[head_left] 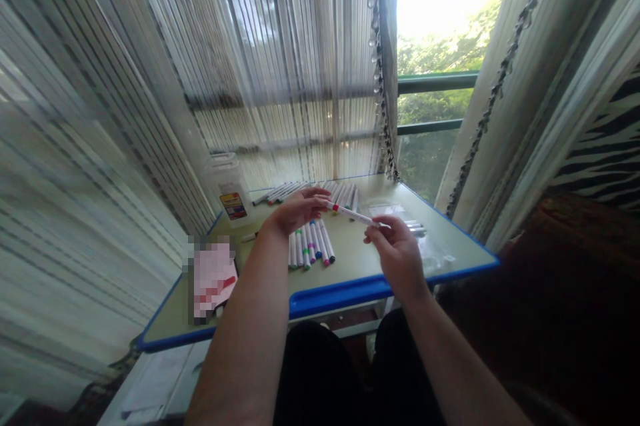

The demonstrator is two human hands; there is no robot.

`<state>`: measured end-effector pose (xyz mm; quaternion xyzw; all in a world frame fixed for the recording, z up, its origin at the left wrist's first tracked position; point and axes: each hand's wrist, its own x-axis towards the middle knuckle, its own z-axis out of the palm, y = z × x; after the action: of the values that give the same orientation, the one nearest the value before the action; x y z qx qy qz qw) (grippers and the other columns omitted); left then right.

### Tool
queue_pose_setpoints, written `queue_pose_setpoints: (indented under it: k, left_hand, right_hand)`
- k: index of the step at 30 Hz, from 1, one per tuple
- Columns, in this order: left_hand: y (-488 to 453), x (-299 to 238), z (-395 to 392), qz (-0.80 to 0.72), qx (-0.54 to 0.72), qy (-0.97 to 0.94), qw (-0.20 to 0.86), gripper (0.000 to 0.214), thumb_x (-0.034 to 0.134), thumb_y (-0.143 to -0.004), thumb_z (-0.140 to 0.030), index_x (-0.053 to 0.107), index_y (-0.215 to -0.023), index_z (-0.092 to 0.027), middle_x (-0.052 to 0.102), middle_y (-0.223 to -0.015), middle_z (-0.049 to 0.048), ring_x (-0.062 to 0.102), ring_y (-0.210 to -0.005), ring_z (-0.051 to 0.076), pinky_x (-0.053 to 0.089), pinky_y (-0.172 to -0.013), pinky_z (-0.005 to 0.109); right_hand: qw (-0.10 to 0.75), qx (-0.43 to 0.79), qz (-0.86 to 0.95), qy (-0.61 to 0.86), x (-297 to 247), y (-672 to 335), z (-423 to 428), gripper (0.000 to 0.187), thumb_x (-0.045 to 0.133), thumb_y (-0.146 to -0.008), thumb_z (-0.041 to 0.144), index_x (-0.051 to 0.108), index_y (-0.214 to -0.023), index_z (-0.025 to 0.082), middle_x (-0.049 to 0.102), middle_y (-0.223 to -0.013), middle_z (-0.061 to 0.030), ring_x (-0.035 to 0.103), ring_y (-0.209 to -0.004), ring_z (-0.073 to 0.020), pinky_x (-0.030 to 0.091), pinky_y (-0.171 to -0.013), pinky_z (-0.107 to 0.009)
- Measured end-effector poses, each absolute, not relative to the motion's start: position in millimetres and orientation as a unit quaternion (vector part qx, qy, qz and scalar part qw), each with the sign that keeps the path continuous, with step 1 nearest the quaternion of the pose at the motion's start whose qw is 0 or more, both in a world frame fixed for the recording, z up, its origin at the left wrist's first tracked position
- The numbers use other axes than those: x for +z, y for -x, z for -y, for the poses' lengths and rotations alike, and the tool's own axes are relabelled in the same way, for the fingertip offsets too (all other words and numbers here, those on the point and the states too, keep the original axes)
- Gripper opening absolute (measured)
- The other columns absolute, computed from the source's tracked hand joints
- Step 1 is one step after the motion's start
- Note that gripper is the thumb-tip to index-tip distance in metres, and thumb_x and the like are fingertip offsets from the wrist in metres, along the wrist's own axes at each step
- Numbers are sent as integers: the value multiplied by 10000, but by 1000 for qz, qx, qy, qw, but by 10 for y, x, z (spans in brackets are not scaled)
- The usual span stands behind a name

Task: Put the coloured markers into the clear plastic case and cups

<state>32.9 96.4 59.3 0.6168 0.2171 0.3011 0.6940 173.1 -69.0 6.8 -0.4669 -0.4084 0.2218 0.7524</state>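
Observation:
Both my hands hold one white marker (pixel 351 214) above a small desk (pixel 340 294) with a blue rim. My left hand (pixel 298 210) pinches its left end, which has a red band. My right hand (pixel 395 247) grips the other end with fingers curled. Under my hands lies a row of white markers with coloured caps (pixel 311 244). More markers (pixel 320 190) lie in a row at the far edge of the desk.
A clear plastic container (pixel 231 189) with a label stands at the back left. A blurred pink item (pixel 213 276) lies at the left front. Clear plastic packaging (pixel 431 246) lies at the right. Striped curtains and a window surround the desk.

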Motion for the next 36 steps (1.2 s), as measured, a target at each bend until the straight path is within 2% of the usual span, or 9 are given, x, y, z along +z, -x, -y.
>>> queue_pose_setpoints:
  k: [8, 12, 15, 18, 21, 24, 28, 31, 36]
  left_hand:
    - [-562, 539, -817, -161, 214, -678, 685, 351, 794, -574, -108, 647, -893, -119, 683, -755, 29, 627, -654, 95, 497, -585, 203]
    - [-684, 473, -755, -166, 190, -703, 665, 317, 792, -593, -146, 652, -875, -116, 675, -730, 36, 642, -673, 120, 525, -596, 232]
    - [-761, 436, -714, -169, 179, -720, 649, 312, 790, -608, -191, 661, -883, -120, 674, -751, 46, 652, -695, 141, 539, -582, 241]
    - [-822, 430, -670, -176, 207, -725, 633, 309, 784, -623, -244, 663, -877, -116, 668, -746, 48, 646, -678, 139, 539, -552, 236]
    - [-871, 441, -623, -189, 285, -714, 612, 324, 781, -628, -282, 654, -874, -113, 662, -720, 43, 634, -644, 129, 534, -529, 233]
    - [-916, 440, -585, -194, 355, -693, 597, 352, 797, -597, -270, 648, -872, -108, 676, -750, 49, 641, -665, 132, 547, -572, 250]
    - [-966, 403, -556, -189, 367, -683, 603, 389, 820, -540, -231, 654, -867, -102, 692, -780, 57, 656, -697, 146, 564, -648, 287]
    - [-1004, 370, -534, -197, 381, -685, 590, 382, 816, -555, -282, 656, -850, -100, 687, -732, 51, 659, -678, 155, 567, -635, 298]
    - [-1066, 356, -479, -206, 408, -700, 549, 365, 807, -569, -332, 657, -819, -112, 685, -703, 40, 638, -619, 137, 549, -570, 263]
  right_hand:
    - [777, 179, 390, 460, 265, -2077, 791, 248, 697, -696, 326, 605, -885, 192, 645, -711, 13, 608, -585, -121, 512, -566, -276]
    - [774, 155, 402, 464, 254, -2230, 807, 284, 709, -691, 334, 602, -914, 194, 661, -851, -12, 610, -634, -119, 544, -600, -298]
    - [765, 145, 411, 475, 245, -2345, 835, 292, 712, -696, 354, 607, -918, 194, 658, -828, -9, 616, -644, -126, 553, -611, -305]
    - [755, 134, 415, 489, 237, -2439, 864, 300, 712, -698, 375, 619, -916, 192, 653, -776, -4, 620, -641, -138, 557, -615, -318]
    - [747, 119, 421, 501, 214, -2507, 881, 317, 709, -703, 386, 639, -941, 189, 674, -804, -25, 623, -661, -150, 561, -634, -336]
    - [738, 104, 432, 508, 168, -2594, 872, 318, 702, -713, 392, 660, -956, 189, 696, -836, -42, 623, -659, -154, 557, -648, -351]
    - [721, 90, 454, 516, 108, -2819, 812, 316, 707, -708, 400, 692, -944, 190, 712, -823, -46, 630, -676, -158, 541, -686, -360]
    - [707, 122, 493, 492, 98, -3046, 746, 266, 736, -680, 378, 717, -885, 208, 724, -841, -42, 642, -740, -165, 522, -740, -362]
    - [728, 214, 472, 449, 96, -3337, 598, 262, 795, -595, 348, 724, -804, 207, 726, -783, -32, 584, -620, -121, 477, -609, -296]
